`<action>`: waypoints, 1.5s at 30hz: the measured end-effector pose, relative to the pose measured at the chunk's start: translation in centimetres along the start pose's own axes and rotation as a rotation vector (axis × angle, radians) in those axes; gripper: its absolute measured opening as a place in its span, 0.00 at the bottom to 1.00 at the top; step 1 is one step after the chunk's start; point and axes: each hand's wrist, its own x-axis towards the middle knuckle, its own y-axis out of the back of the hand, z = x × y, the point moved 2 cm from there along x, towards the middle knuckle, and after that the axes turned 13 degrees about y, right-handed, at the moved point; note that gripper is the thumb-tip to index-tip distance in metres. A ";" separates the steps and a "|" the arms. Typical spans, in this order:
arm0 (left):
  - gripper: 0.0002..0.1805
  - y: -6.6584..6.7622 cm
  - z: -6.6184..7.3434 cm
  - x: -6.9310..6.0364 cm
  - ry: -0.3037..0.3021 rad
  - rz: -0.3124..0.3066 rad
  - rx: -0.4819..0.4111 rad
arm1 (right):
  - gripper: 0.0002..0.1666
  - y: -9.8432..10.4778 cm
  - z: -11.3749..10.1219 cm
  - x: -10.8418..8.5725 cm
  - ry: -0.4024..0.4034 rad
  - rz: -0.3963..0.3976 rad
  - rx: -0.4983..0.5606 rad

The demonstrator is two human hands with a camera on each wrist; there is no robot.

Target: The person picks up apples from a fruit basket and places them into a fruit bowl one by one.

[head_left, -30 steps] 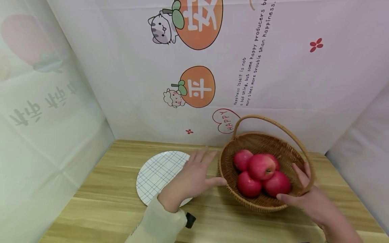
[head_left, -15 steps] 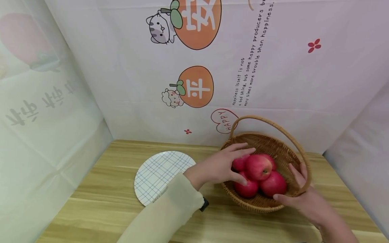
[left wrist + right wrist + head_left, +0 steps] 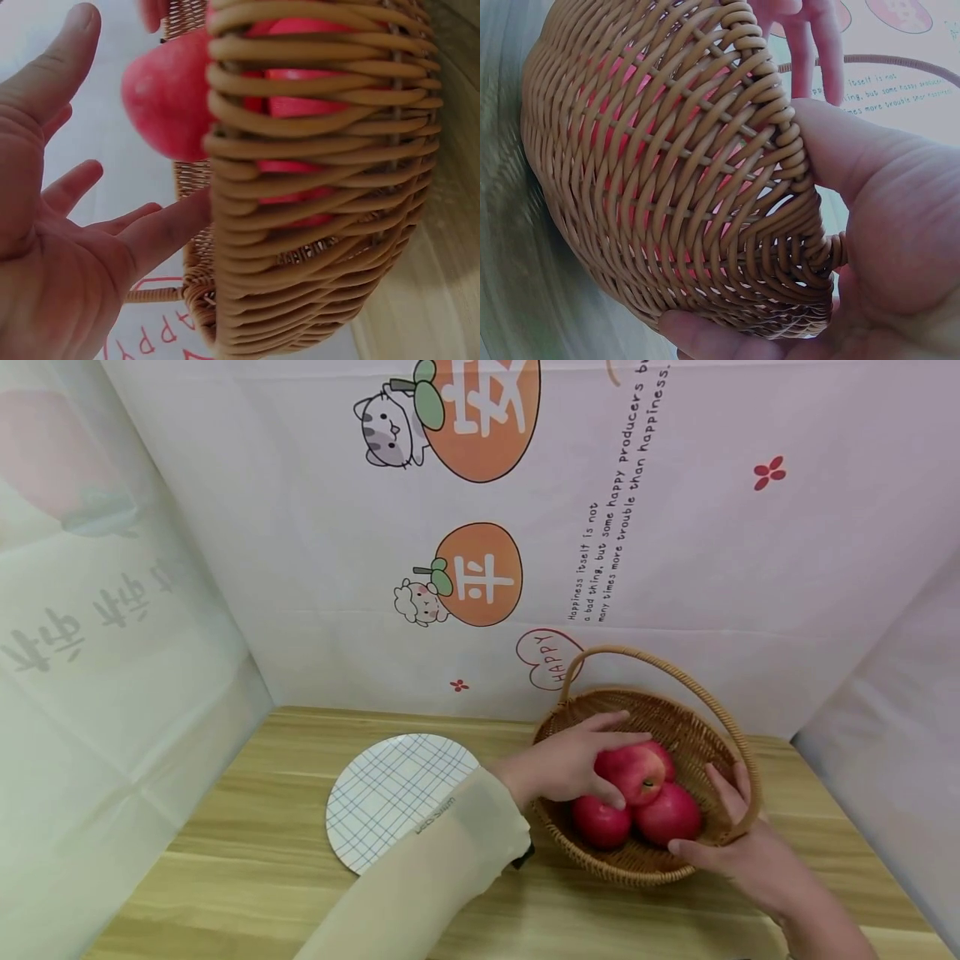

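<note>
A brown wicker basket (image 3: 637,872) with an arched handle (image 3: 697,685) stands on the table, holding several red apples. My left hand (image 3: 562,764) is over the basket's left rim, its spread fingers and thumb around the uppermost apple (image 3: 647,768). In the left wrist view that apple (image 3: 169,97) lies beyond the thumb, which stands apart from it; one fingertip is hidden behind the rim. My right hand (image 3: 757,852) grips the basket's right rim beside the handle's base. The right wrist view has the hand (image 3: 907,217) close against the woven side (image 3: 667,165).
A round white board (image 3: 397,797) with a blue grid lies left of the basket, partly covered by the left sleeve (image 3: 450,852). The wooden table (image 3: 225,860) meets a printed white backdrop (image 3: 315,568) behind, with white sheets on both sides.
My left hand has moved right, from above the board into the basket and over the uppermost apple. The right hand keeps its hold on the rim.
</note>
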 end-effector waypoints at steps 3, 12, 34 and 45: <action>0.46 -0.2 0.1 0.4 0.009 0.007 0.012 | 0.69 0.0 0.0 0.0 0.002 0.001 -0.006; 0.45 -1.2 0.5 1.5 0.036 0.001 0.057 | 0.70 0.0 0.1 -0.1 -0.013 -0.016 -0.061; 0.41 -3.3 1.3 3.2 -0.007 -0.015 0.209 | 0.69 -0.1 0.1 -0.1 -0.013 -0.022 -0.059; 0.33 -3.4 1.5 3.4 -0.057 0.031 0.305 | 0.70 -0.1 -0.1 0.0 -0.022 -0.029 -0.072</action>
